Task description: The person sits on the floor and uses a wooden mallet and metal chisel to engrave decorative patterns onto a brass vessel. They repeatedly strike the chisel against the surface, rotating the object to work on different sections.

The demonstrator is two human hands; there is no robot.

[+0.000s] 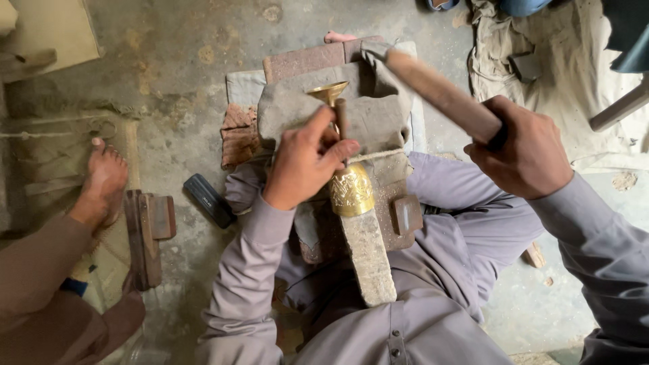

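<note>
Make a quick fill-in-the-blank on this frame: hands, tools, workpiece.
1. The right hand grips a wooden ____ handle.
2. The left hand pinches a thin punch against a ____-coloured metal vessel.
3. The vessel sits on a long ____ block across the lap.
4. At the left edge, another person's bare ____ rests on the floor.

Missing words: hammer; brass; stone; foot

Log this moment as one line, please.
left hand: holds punch on brass vase | right hand: grips raised hammer
</note>
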